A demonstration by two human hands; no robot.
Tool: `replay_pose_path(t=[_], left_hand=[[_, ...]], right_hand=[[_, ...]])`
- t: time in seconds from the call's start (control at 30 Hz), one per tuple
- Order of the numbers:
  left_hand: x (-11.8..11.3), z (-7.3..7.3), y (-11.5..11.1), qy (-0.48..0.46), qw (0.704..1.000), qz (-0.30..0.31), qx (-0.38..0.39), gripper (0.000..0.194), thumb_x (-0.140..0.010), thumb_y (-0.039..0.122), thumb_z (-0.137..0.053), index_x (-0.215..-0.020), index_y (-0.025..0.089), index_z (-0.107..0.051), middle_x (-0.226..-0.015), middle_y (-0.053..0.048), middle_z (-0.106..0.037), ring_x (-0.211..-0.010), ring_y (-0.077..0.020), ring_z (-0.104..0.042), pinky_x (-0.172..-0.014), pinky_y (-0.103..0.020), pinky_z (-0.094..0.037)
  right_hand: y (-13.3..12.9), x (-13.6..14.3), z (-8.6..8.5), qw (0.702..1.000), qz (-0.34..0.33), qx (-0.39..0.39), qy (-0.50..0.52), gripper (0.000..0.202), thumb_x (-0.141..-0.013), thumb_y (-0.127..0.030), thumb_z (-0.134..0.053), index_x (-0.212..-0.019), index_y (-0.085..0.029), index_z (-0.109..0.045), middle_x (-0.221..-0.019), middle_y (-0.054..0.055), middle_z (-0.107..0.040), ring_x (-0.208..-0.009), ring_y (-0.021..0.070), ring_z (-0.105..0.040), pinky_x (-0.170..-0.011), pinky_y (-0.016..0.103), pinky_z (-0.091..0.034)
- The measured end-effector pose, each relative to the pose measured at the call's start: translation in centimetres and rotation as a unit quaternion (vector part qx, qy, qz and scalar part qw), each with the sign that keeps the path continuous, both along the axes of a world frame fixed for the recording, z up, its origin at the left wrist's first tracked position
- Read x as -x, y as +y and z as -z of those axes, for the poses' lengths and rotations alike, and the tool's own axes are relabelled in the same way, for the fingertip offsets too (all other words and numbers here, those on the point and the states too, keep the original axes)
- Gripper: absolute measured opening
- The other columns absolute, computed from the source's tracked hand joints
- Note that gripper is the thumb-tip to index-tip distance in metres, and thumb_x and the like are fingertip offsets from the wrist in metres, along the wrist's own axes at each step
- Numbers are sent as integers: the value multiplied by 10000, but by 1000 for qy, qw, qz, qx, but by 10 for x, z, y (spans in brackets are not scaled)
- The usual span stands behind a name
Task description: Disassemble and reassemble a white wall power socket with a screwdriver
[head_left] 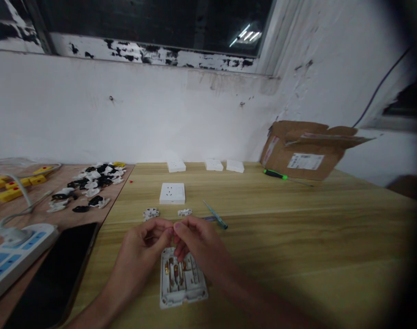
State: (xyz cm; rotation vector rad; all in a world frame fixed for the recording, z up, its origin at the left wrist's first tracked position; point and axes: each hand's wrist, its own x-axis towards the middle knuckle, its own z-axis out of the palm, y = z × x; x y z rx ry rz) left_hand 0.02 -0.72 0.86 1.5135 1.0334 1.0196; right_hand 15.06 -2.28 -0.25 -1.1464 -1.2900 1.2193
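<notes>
My left hand (145,242) and my right hand (198,242) meet at the fingertips, both pinched together. Whatever lies between them is too small to make out. Just below and partly behind my fingers is an opened white socket housing (184,292), its inside facing up with brass contacts (176,270) in its slots. Beyond my hands lie two small white plastic parts, one (151,213) on the left and one (184,212) on the right. A teal screwdriver (216,215) rests just past my right hand, beside a purplish strip (209,219) partly hidden by that hand.
A white wall socket (172,193) stands farther back, with several more white units (213,165) along the wall. At the back right are a green-black screwdriver (275,174) and a cardboard box (299,151). A phone (54,274), power strip (19,251) and loose parts (95,178) lie left.
</notes>
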Motion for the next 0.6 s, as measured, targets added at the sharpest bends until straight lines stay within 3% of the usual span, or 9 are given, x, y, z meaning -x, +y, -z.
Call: replay_pose_path(t=[0.27, 0.6], left_hand=[[1, 4, 5, -23, 999, 46, 11, 335, -830, 478, -634, -831, 143, -652, -677, -22, -648, -656, -160, -601, -640, -241, -485], [2, 8, 10, -100, 985, 120, 74, 283, -839, 427, -660, -791, 147, -656, -691, -5, -624, -637, -128, -567, -655, -229, -469]], right_hand=[[0, -4, -3, 998, -31, -46, -9, 277, -879, -414, -619, -764, -163, -596, -603, -13, -620, -514, 100, -582, -506, 222, -468], [5, -6, -12, 985, -79, 77, 129, 353, -722, -461, -773, -711, -145, -617, -625, 7, -653, -535, 105, -603, -523, 234, -500]])
